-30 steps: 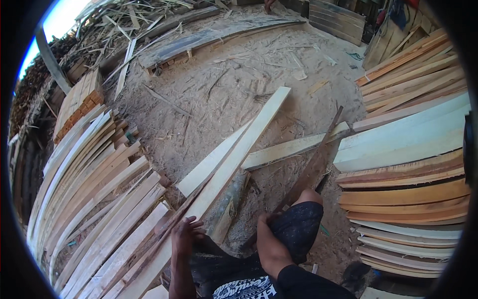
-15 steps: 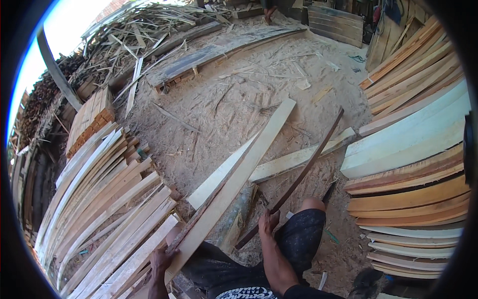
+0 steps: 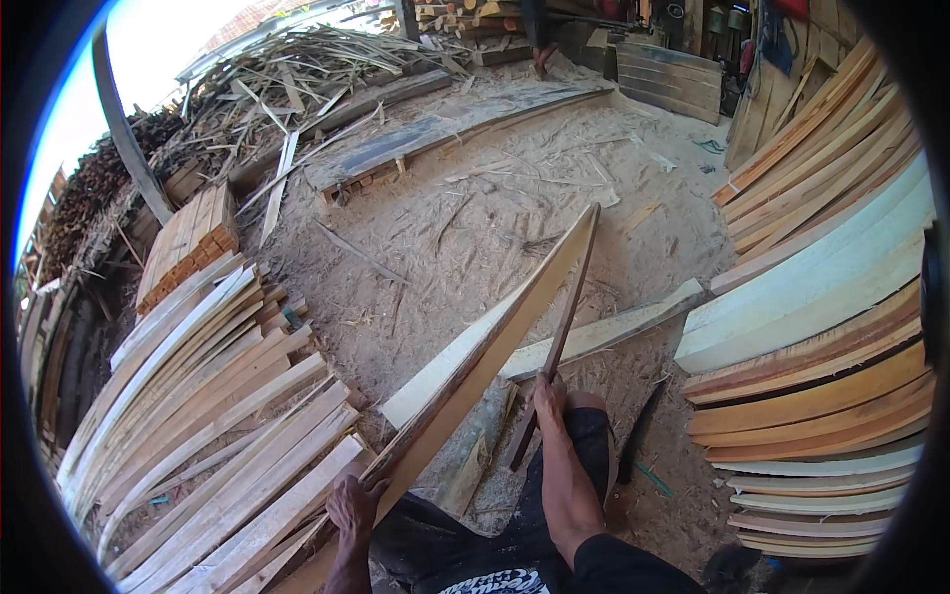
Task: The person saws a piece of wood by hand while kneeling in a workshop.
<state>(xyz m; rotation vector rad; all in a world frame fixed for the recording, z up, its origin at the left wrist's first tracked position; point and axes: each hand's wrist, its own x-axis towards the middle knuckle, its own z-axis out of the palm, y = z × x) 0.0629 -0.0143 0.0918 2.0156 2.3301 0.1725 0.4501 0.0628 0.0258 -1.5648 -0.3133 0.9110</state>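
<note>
My left hand (image 3: 354,503) grips the near part of a long pale plank (image 3: 500,361) with a dark bark edge. The plank stretches up and away to the right, tilted so the bark edge faces up. In my closed right hand (image 3: 550,398) is a thin dark-brown wooden stick (image 3: 569,327). The stick's far tip meets or overlaps the plank's far end; whether they touch I cannot tell. Beneath the plank, a pale board (image 3: 421,389) and another board (image 3: 609,332) lie crosswise over a thick piece of wood (image 3: 475,450) between my legs.
Stacked planks (image 3: 228,436) lie on my left, and more stacked boards (image 3: 811,386) on my right. Sawdust and scraps cover the ground (image 3: 435,247). A long low board (image 3: 445,114) lies ahead, near a heap of offcuts (image 3: 287,84). A person's leg (image 3: 540,54) shows at the back.
The plank has rolled so its bark edge faces up more. My right hand has moved up, swinging the stick left and steeper, its tip now at the plank's far end.
</note>
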